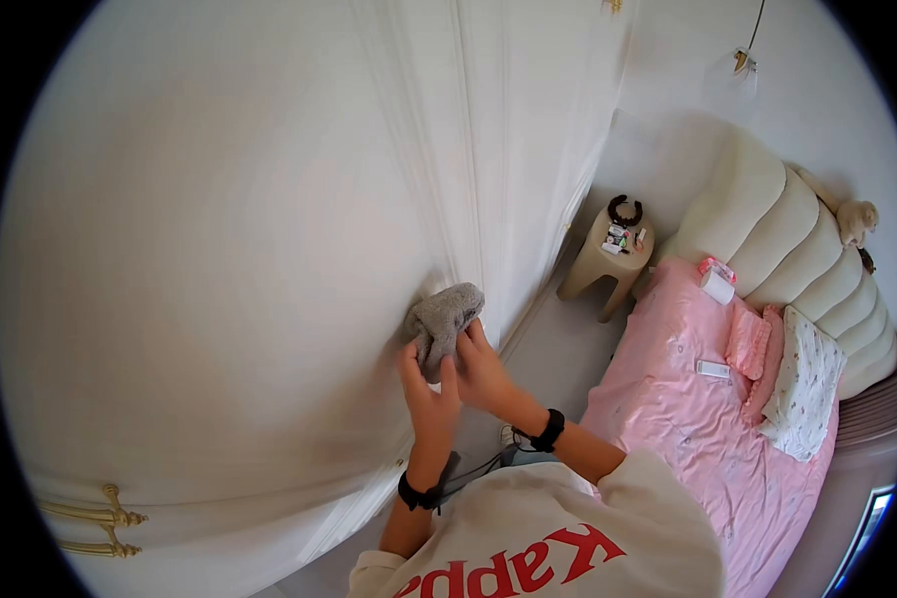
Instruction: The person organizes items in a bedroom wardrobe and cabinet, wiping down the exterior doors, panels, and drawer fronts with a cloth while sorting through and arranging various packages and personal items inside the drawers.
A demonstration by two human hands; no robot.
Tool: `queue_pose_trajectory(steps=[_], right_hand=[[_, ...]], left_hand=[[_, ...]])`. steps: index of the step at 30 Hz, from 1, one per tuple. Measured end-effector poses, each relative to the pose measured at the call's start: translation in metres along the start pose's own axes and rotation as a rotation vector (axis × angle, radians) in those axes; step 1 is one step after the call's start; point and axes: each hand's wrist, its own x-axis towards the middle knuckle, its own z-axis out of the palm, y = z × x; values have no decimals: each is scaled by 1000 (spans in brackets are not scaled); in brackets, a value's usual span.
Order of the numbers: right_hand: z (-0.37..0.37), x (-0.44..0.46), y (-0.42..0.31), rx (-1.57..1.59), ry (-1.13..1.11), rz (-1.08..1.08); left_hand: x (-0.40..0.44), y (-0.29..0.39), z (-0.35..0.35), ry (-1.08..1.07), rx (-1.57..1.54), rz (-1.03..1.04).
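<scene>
A grey cloth (447, 317), bunched and folded, is held up between both hands in front of a white panelled surface (219, 259). My left hand (431, 394) grips its lower left side, with the thumb raised along the near edge. On the right side of the cloth, my right hand (481, 369) has its fingers closed on the lower edge. The cloth is close to the white surface; whether it touches cannot be made out. Black bands circle both wrists.
Gold handles (110, 518) stick out at the lower left. Beyond the white surface stands a beige stool (608, 261) with small items on it. A bed with pink bedding (668, 399), pillows and a cream headboard (767, 214) fills the right side.
</scene>
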Motion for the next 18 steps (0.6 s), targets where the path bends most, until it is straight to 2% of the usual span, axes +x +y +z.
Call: queue_pose_trajectory(steps=[2, 4, 5, 8, 11, 14, 17, 18], right_hand=[[28, 2, -20, -90, 61, -179], [55, 13, -45, -174, 78, -343], [68, 16, -56, -217, 83, -417], [106, 29, -75, -132, 32, -678], [134, 25, -95, -20, -2, -815], [164, -4, -77, -8, -15, -853], [180, -32, -37, -29, -117, -771], [183, -42, -23, 59, -310, -605]], left_hand=[[-4, 27, -39, 33, 36, 110], [-5, 47, -82, 196, -8, 231], [-7, 55, -100, 295, 18, 226], [-24, 63, -140, 559, 80, 253], [-40, 38, -158, 714, 0, 491], [-44, 31, -160, 760, 15, 512], [-46, 14, -157, 718, 146, 500], [-48, 8, -155, 632, 290, 508]])
